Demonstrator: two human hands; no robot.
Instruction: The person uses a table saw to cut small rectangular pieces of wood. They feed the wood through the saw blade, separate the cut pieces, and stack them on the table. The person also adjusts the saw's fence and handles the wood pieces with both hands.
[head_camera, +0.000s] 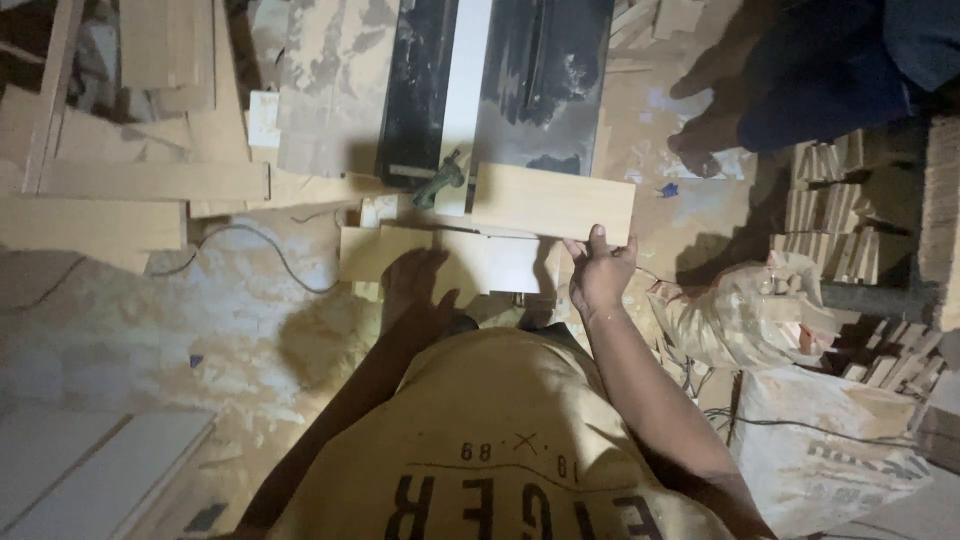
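Holding the wooden board (553, 201) by its near right corner with my right hand (600, 275): thumb over the top face, fingers curled under the edge. Board lies flat on the dark saw table (540, 80), just beside the white fence strip (466, 70). Left hand (415, 285) is in shadow, spread flat on a pale offcut (440, 262), gripping nothing. I'd judge the board light, stiff, dry, dusty enough to slip; best taken by the long edges.
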